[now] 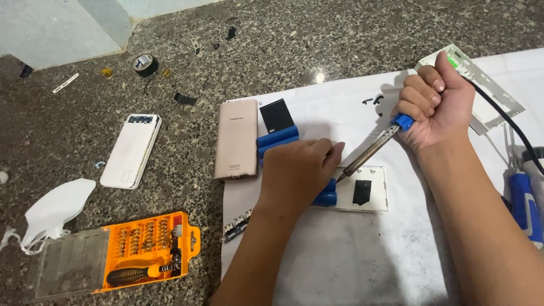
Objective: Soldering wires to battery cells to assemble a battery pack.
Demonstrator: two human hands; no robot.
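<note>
On the speckled granite counter, far left, lie a crumpled white face mask (54,212), an orange plastic screwdriver-bit case (144,249) with its clear lid open, and a white rectangular power bank (131,150); a rose-gold metal power bank shell (236,139) sits at the edge of a white paper sheet (351,255). Soldering on the cells looks to be the step in hand, and the joint seems to call for a steady tip held at the cell ends. The left hand (297,173), palm down with fingers curled, presses on blue cylindrical battery cells (327,195) lying in a white plastic tray (374,190). The right hand (433,102) is fisted around a blue-handled soldering iron (377,144), slanting down-left, its tip at the cells beside the left fingertips.
</note>
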